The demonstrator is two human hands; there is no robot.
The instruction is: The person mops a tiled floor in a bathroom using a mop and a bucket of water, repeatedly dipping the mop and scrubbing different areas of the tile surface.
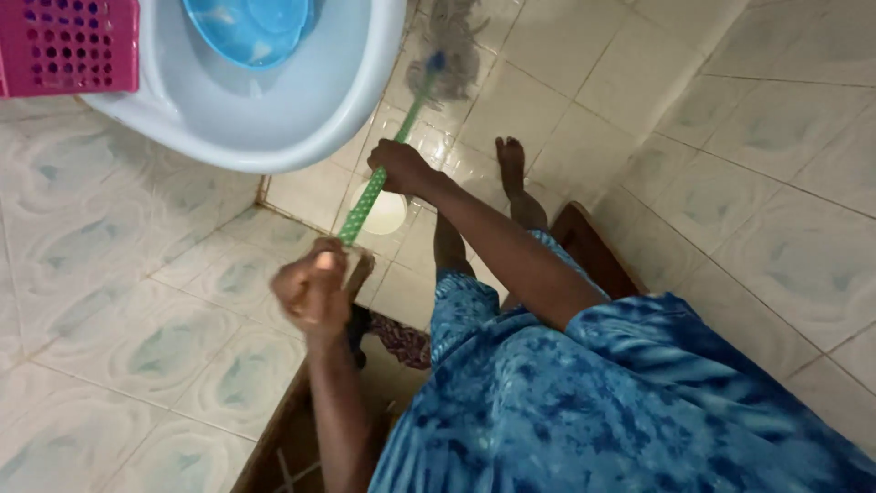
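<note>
Here both hands are clamped on a long green mop handle with pale dots (pixel 379 178). The left hand (pixel 315 290) is fisted around its upper end, near the body, while the right hand (pixel 399 166) wraps the shaft further down, so the two sit apart along the stick. The handle slants away to a grey stringy mop head (pixel 453 46) lying on the pale patterned floor tiles (pixel 155 301). A bare foot (pixel 511 162) stands on the tiles just beside the right hand. Beyond the left hand, a large light-blue plastic basin (pixel 274 119) holds a smaller blue bowl (pixel 248 29), with a pink perforated plastic basket (pixel 68 46) at its edge.
</note>
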